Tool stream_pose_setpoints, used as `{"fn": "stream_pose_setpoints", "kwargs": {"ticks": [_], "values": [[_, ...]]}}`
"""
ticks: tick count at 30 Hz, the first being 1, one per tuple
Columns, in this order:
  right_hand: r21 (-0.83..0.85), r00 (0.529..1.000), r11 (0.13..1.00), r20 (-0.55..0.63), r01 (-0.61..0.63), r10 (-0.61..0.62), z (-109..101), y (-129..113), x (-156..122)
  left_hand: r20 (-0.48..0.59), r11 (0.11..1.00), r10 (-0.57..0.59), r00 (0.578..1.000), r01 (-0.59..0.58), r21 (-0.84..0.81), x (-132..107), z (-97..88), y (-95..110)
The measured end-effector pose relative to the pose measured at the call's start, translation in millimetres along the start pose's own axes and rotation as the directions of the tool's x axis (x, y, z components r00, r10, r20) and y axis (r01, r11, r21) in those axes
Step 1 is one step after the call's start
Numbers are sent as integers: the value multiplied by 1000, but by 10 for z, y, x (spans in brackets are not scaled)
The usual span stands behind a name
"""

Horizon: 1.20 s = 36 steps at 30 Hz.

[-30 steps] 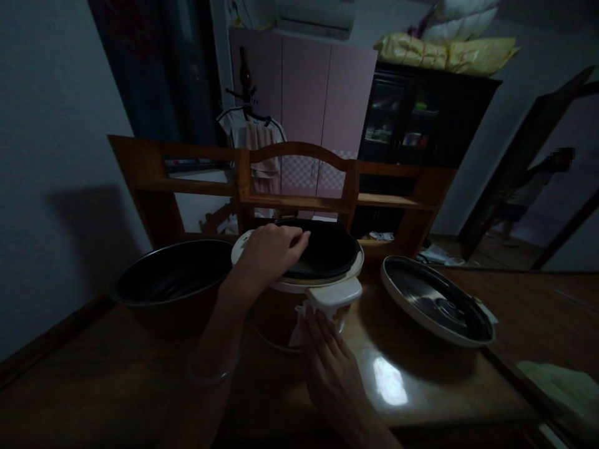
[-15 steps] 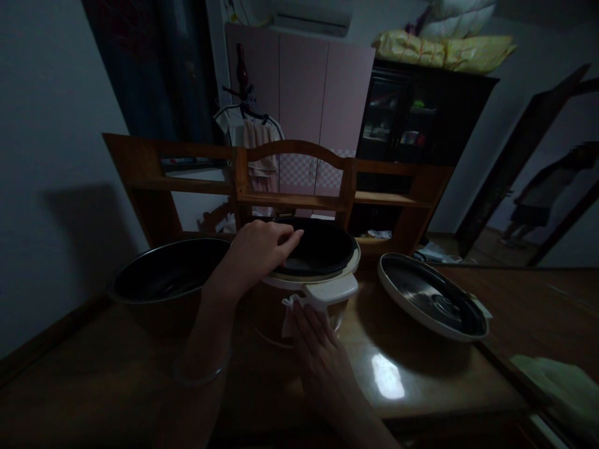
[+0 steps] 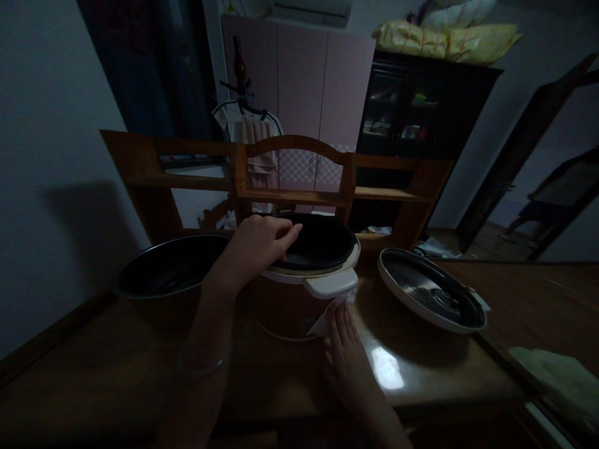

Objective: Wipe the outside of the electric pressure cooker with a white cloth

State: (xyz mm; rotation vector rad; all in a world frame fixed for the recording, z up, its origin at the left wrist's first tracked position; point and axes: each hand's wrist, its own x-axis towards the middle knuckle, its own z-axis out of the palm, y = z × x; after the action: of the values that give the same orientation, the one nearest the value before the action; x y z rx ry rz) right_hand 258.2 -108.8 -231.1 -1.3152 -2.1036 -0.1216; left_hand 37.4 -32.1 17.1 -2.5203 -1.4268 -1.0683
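A round electric cooker (image 3: 281, 305) with a white rim, a white side handle (image 3: 331, 284) and a black inner pot (image 3: 322, 240) stands on the wooden table. Bent over the cooker's left rim, my left hand (image 3: 262, 246) grips it, its thumb above the opening and some fingertips hidden. Below the handle, my right hand (image 3: 345, 346) presses a thin white cloth or tissue (image 3: 322, 323) against the cooker's lower right side, fingers held together over it. A second black pot (image 3: 173, 268) is left of my left forearm. The detached lid (image 3: 428, 290) lies underside up on the right.
A wooden shelf frame (image 3: 292, 197) rises behind the cooker along the table's (image 3: 281, 390) back edge. Light green cloth (image 3: 556, 377) lies at the lower right. Another person (image 3: 556, 193) is partly visible at the far right by the doorway.
My right hand has slid right with the white cloth, from the cooker's front to its side below the handle. My left hand stays at the rim. The person at right has shifted.
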Motion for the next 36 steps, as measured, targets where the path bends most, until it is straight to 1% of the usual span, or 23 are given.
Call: {"fn": "stream_pose_setpoints", "kwargs": {"ticks": [2,5,8,10,13,15,16,19,21,24,26,27,29,32,34,36], "values": [[156,993,981,51,-117,110,4,-88,-30,-3,1000,4,1000,-4,16,5,9,-4],[345,969,906,103,-246,224,13,-242,-3,-7,999,8,1000,-8,38,10,19,-7],[481,950,824,70,-298,303,-2,-308,133,-10,999,8,1000,-8,48,4,18,-3],[570,931,757,38,-319,364,-43,-298,277,-13,999,6,1000,-5,51,-3,15,1],[683,892,657,-19,-319,452,-117,-260,502,-15,999,5,1000,-4,50,-8,15,4],[715,871,629,-57,-305,487,-137,-252,588,-17,999,6,1000,-5,50,-3,18,4],[718,871,629,-66,-298,488,-131,-259,596,-16,999,6,1000,-5,51,1,20,4],[694,894,649,-19,-311,448,-51,-327,467,-12,998,0,1000,1,65,14,29,9],[645,910,687,29,-334,415,46,-401,298,-12,996,-6,1000,7,92,21,37,12],[538,931,774,64,-335,358,202,-511,79,-23,992,-6,1000,9,129,27,52,9],[489,933,806,52,-334,355,264,-561,36,-28,991,-10,1000,14,136,25,59,3],[481,927,807,34,-342,372,268,-574,53,-30,991,-13,999,17,136,23,60,0],[511,902,776,-6,-369,432,220,-573,152,-29,991,-9,1000,13,132,17,59,-3],[640,855,666,-26,-384,518,50,-490,386,-29,993,4,1000,-1,114,10,47,2],[720,827,594,-50,-358,560,-69,-383,557,-28,995,7,1000,-4,102,8,37,11],[788,811,546,-107,-283,576,-161,-249,727,-29,995,10,1000,-7,99,9,29,19]]}}
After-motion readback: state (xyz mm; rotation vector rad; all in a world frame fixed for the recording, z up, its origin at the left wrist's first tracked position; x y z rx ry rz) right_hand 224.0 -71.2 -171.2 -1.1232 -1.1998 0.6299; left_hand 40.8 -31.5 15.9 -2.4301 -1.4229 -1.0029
